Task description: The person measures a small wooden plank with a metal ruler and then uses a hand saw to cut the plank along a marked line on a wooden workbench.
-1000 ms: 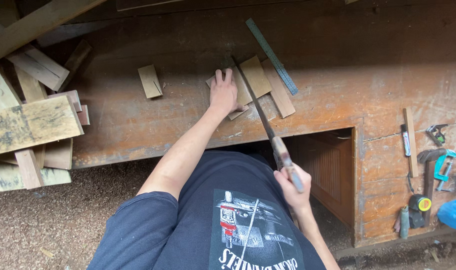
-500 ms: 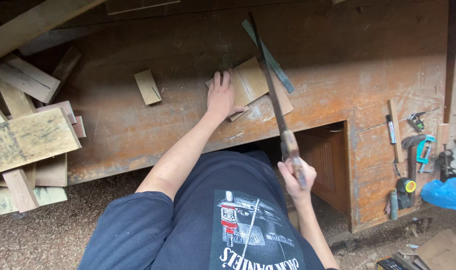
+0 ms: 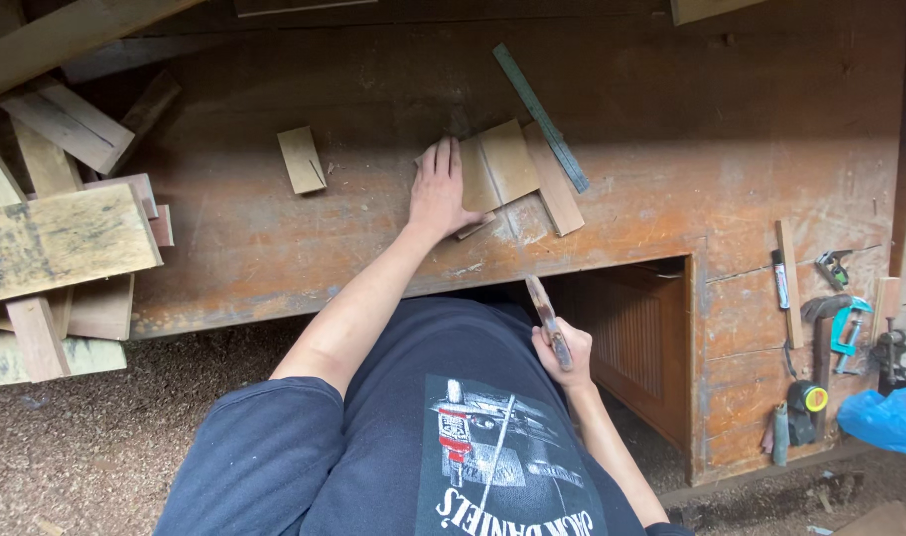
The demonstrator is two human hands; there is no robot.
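Observation:
My left hand [image 3: 441,189] lies flat on the worn wooden workbench [image 3: 274,268], pressing the left edge of a thin light wooden board [image 3: 504,164]. A narrow wooden strip [image 3: 555,194] and a long green metal ruler [image 3: 542,117] lie along the board's right side. My right hand [image 3: 564,355] is down by my lap, below the bench edge, closed around the wooden handle of a hand saw [image 3: 546,313]. Only the handle shows; the blade cannot be made out.
A small wooden block [image 3: 302,159] lies left of my hand. Scrap planks [image 3: 61,243] are piled at the left end. At the right lie a pen [image 3: 780,280], a hammer [image 3: 820,323], a teal clamp [image 3: 850,323], a tape measure [image 3: 806,399] and a blue bag [image 3: 890,419]. Sawdust covers the floor.
The saw was across the board with its blade on the wood. My right hand has pulled it back off the bench to my lap. The left hand stays on the board.

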